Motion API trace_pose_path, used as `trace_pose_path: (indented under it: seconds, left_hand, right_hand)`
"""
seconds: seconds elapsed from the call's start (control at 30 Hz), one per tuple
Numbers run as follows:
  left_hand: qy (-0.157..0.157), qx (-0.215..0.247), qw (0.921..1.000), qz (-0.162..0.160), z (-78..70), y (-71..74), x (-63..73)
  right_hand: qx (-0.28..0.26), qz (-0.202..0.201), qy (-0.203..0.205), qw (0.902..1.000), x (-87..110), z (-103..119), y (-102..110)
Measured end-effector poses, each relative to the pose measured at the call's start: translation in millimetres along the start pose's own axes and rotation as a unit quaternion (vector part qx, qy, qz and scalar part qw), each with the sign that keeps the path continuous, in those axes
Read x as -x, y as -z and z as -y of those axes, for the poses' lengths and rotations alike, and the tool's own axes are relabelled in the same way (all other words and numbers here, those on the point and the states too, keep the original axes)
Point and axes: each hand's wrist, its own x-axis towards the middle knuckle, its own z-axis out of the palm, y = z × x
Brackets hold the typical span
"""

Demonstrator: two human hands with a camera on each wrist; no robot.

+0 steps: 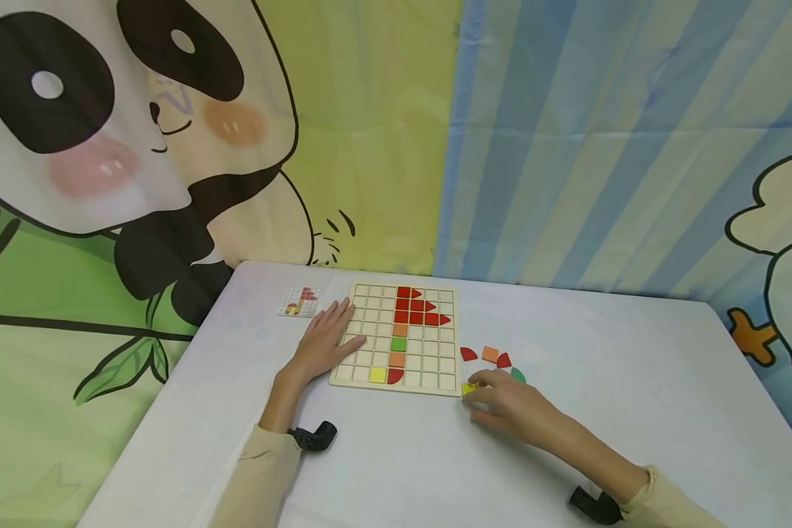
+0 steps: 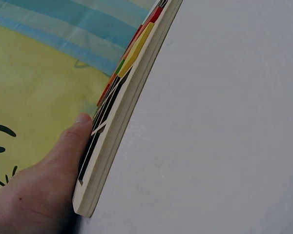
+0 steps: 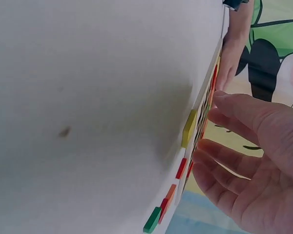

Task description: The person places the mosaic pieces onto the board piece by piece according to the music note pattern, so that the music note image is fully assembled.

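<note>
A wooden grid board (image 1: 429, 364) lies on the table. Red pieces (image 1: 409, 317) fill a stepped shape at its top, with a column of orange and green squares below. At the bottom of that column sit a red quarter-round (image 1: 394, 376) and a yellow square (image 1: 378, 375). My left hand (image 1: 320, 341) rests on the board's left side, fingers extended and thumb over the cells. Beyond the board's lower right corner, my right hand (image 1: 518, 411) hovers at a loose yellow tile (image 3: 189, 129). In the right wrist view its thumb and fingers are parted, bent loosely close by the tile.
Right of the board lie loose red pieces (image 1: 468, 354), an orange square (image 1: 490, 354) and a green piece (image 1: 518, 375). A small pattern card (image 1: 300, 302) lies left of the board. Printed curtains (image 1: 567, 147) hang behind the white table (image 1: 383, 462).
</note>
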Motion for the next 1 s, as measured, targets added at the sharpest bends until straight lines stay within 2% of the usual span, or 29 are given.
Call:
trace_pose_path:
  seconds: [0.37, 0.83, 1.0]
  left_hand:
    - [-0.006, 0.005, 1.0000, -0.004, 0.2, -0.1, 0.3]
    - [-0.007, 0.005, 0.9999, -0.009, 0.6, -0.6, 0.1]
    - [-0.003, 0.000, 1.0000, 0.000, 1.6, 0.1, 1.4]
  right_hand:
    - [-0.016, 0.025, -0.007, 0.9995, 2.5, -13, -1]
    - [-0.010, -0.021, 0.054, 0.9983, -11.9, -18, -12]
    - [0.020, -0.022, 0.064, 0.9975, -15.4, -15, -9]
